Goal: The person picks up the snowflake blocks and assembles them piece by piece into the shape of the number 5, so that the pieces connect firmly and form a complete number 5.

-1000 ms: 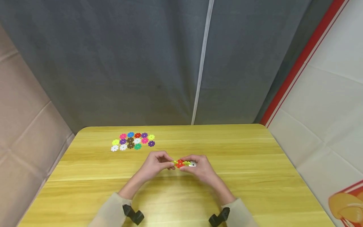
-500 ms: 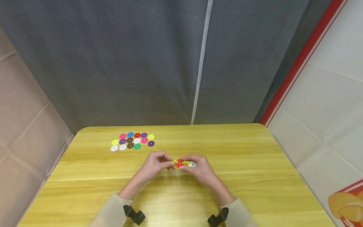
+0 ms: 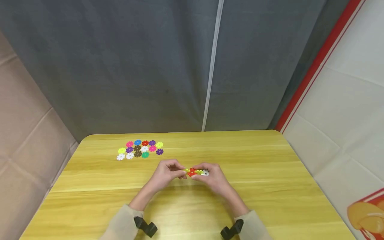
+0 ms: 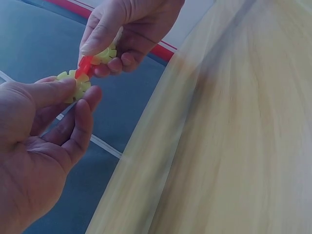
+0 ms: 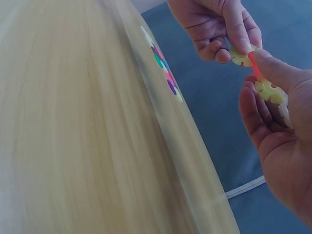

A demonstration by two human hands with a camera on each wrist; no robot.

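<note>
The chain [image 3: 195,172] of snap-together discs sits just above the middle of the worktop [image 3: 270,173], held between both hands in the lower centre of the head view. It runs yellow, red, yellow, then white at its right end. The left hand [image 3: 166,173] pinches the yellow disc [image 4: 73,85] at the left end between thumb and curled forefinger; in its wrist view the other fingers lie loosely open below. The right hand [image 3: 212,176] has thumb and fingers curled round the rest of the chain, the second yellow piece and the white one [image 3: 205,172] lying against its fingers, as the right wrist view shows. The red disc [image 5: 254,66] stands edge-on between the two grips.

Against the pictures from a second ago, little has shifted. The hands stay in the same spot and the same pinch, and the chain has moved only slightly towards the right, with the red disc now a touch more face-up. I judge from this that the person is pressing or seating a joint rather than fetching a new piece. The chain shows no more discs than it did.

The loose discs [image 3: 139,149] lie in a tidy cluster toward the upper left of the worktop, well apart from the hands: pink, blue, red, purple, yellow, brown, white and green. That cluster looks the same as before. Grey curtain hangs behind the worktop.
</note>
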